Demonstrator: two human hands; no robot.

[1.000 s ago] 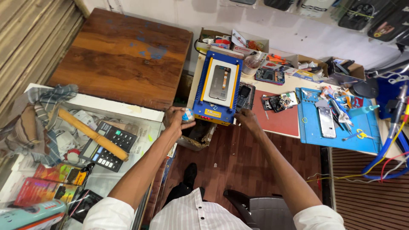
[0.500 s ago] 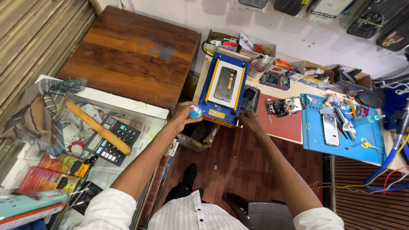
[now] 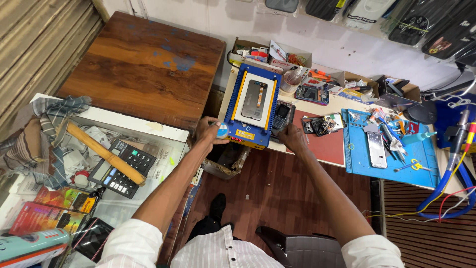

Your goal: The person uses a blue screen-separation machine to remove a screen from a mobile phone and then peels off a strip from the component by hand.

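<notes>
Blue heating machine (image 3: 252,106) gripped at both sides by left hand (image 3: 209,133), right hand (image 3: 292,137).

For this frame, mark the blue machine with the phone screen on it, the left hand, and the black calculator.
blue machine (image 3: 237,106), head view, on its blue left edge.
left hand (image 3: 208,131), head view, on the back of the hand by the machine's front corner.
black calculator (image 3: 130,161), head view, on its keypad.

Single head cam, worn high, looking steeply down and fwd over both arms toward the desk (image 3: 317,149) and back wall. Mid range: hands sit near frame centre (lap and shirt at bottom edge). Glass counter (image 3: 148,198) falls left, blue mat (image 3: 357,159) right. No 2nd view, so no overlap.
</notes>
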